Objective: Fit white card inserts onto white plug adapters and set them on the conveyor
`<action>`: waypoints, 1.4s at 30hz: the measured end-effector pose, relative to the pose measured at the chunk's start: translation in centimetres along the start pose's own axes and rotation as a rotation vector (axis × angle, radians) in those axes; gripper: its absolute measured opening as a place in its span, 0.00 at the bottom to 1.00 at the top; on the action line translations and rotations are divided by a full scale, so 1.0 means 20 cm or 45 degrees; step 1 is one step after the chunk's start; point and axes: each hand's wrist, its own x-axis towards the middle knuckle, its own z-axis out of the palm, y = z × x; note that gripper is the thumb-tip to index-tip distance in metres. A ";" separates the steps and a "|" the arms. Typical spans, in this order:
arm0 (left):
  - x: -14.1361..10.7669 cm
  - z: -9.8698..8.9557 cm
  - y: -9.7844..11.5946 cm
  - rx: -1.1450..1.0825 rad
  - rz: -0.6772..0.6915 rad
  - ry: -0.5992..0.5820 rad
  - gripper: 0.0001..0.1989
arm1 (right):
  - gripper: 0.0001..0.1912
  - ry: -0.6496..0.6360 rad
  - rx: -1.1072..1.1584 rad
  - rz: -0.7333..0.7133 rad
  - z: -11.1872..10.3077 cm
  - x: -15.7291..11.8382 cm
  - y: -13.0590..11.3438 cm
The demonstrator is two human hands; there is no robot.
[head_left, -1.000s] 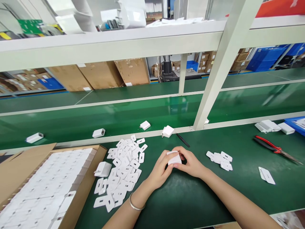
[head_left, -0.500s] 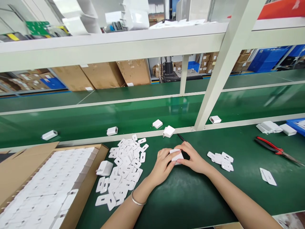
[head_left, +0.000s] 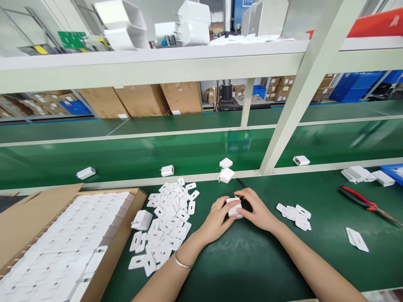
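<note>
Between my hands is a white charger (head_left: 234, 208), low over the green bench. My left hand (head_left: 218, 216) grips its left side, fingers laid across the top. From the right, my right hand (head_left: 256, 209) pinches it with thumb and fingers. Just beyond, a white charger with metal prongs (head_left: 226, 175) lies at the bench's back edge, near a thin black tool (head_left: 242, 183) partly hidden behind my right hand. A heap of flat white plates with slots (head_left: 170, 222) spreads left of my left hand. A smaller group of white plates (head_left: 296, 214) lies right of my right hand.
An open carton (head_left: 122, 235) filled with white pieces stands at left, a white charger (head_left: 141, 220) beside it. Several chargers lie on the green belt (head_left: 195, 155) behind. Red-handled pliers (head_left: 368, 203) rest at right. A slanted post (head_left: 286, 117) rises from the back edge.
The chargers on the belt have shifted right. In my hands, the white charger has been turned so more of its front face shows. The view has tilted slightly.
</note>
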 end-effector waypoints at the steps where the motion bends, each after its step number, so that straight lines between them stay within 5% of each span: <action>1: 0.00 0.00 0.00 -0.013 -0.001 -0.001 0.24 | 0.19 0.093 -0.010 -0.004 0.01 0.01 0.01; 5: 0.03 -0.01 0.00 -0.028 0.001 -0.011 0.23 | 0.16 0.353 -0.207 0.022 -0.02 0.16 0.05; 11: 0.05 -0.02 0.02 0.030 -0.014 0.002 0.24 | 0.35 0.081 -0.666 0.045 -0.18 0.67 0.24; 14: 0.05 -0.01 0.01 0.041 -0.041 0.028 0.26 | 0.28 -0.065 -0.842 0.149 -0.25 0.84 0.32; 18: 0.05 -0.01 0.00 0.035 -0.051 0.031 0.29 | 0.10 -0.173 -1.053 0.264 -0.31 0.89 0.35; 22: 0.04 -0.02 -0.01 -0.015 -0.027 -0.018 0.40 | 0.07 -0.138 -1.196 0.302 -0.37 0.85 0.27; 25: 0.03 0.00 -0.03 -0.091 -0.012 0.035 0.34 | 0.11 -0.038 -1.222 0.302 -0.41 0.79 0.15; 30: 0.03 0.05 -0.05 -0.176 -0.003 0.473 0.35 | 0.24 0.018 -1.049 0.188 -0.35 0.55 -0.19; 35: -0.02 0.06 0.01 0.071 0.247 0.784 0.30 | 0.22 -0.103 -0.670 0.117 -0.10 0.17 -0.46; 38: -0.08 0.04 0.07 0.281 0.477 0.703 0.17 | 0.23 -0.088 -0.535 0.146 -0.01 -0.01 -0.52; 42: -0.12 0.03 0.13 0.262 0.484 0.637 0.14 | 0.32 0.015 -0.363 0.173 -0.10 -0.20 -0.42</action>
